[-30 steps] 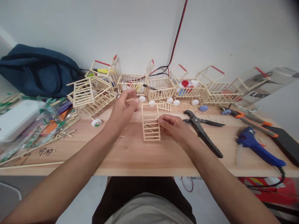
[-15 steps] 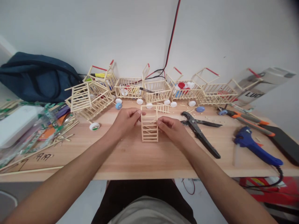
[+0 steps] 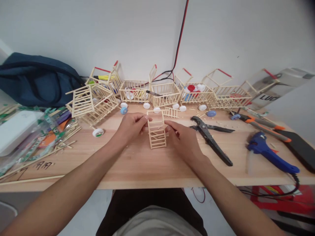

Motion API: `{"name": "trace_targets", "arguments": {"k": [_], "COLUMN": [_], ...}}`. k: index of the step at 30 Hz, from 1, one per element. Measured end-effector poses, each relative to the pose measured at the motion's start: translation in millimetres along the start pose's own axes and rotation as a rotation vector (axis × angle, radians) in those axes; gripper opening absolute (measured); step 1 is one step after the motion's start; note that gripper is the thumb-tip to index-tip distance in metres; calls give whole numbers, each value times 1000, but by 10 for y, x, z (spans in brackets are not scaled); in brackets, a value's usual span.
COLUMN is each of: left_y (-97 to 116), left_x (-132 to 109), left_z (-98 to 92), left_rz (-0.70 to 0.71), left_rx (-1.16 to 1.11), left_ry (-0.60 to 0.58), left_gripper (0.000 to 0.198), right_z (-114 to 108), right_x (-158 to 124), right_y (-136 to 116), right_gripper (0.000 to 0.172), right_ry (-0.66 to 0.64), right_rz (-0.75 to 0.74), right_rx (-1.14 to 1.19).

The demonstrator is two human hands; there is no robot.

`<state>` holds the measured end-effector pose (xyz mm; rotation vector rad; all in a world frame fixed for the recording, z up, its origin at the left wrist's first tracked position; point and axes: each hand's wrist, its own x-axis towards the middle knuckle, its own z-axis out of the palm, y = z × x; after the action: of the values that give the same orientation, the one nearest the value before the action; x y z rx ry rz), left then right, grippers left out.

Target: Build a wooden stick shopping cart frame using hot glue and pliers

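Observation:
A small frame of thin wooden sticks (image 3: 157, 139), with several crossbars and a slanting stick, stands on the wooden table between my hands. My left hand (image 3: 134, 127) pinches its upper left edge between thumb and fingers. At its right side, the bent fingers of my right hand (image 3: 183, 136) press against the frame; a short stick end pokes out near those fingertips. Just behind lies a flat stick grid (image 3: 171, 112). Miniature stick carts with red handles line the wall, among them one basket cart (image 3: 166, 93) right behind the frame.
Black cutting pliers (image 3: 211, 139), a blue glue gun (image 3: 270, 152) and orange-handled pliers (image 3: 265, 124) lie on the right. To the left are a tipped cart (image 3: 93, 101), loose sticks (image 3: 66, 139), a white box (image 3: 18, 131) and a dark blue bag (image 3: 39, 80). The table's front edge (image 3: 152, 185) runs before me.
The stick frame has turned and tilted slightly. My right hand has shifted a little, its fingers now lower and further behind the frame's right side. My left hand keeps its hold.

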<state>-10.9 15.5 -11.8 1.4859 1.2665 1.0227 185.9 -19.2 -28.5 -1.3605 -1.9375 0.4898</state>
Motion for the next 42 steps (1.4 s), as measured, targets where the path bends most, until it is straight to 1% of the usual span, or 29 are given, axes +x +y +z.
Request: {"name": "trace_targets", "arguments": {"k": [3,8,17,25,30,38,42], "left_y": [1,14,80,62,40,-9,-21], "left_x": [-6,-18,-63,-68,-66,-52,-48], "left_z": [9,22,40,50,59,53,51], "left_rz": [-21,-63,-130,-119,-113,-105,-101], "left_rx": [-34,-85,-150,-143,-149,-141,-138], "left_ry": [3,-24,-45,-32,-42,-58,-61], "left_gripper": [21,20,19,18,17,17,19], "right_z": [11,31,45,48,46,52,63], "right_x": [-19,-36,-54,-69,-74,-79,-80], "right_y": [-11,21,12,19,11,5,10], "right_gripper": [30,32,32,32,30,32,29], "right_ry": [-6,21,20,29,33,29,53], "right_rz": [-40,-89,-112,-128,-129,-135,-151], "right_rx": [-85,-128,-183,-221,-251,-264,-282]}}
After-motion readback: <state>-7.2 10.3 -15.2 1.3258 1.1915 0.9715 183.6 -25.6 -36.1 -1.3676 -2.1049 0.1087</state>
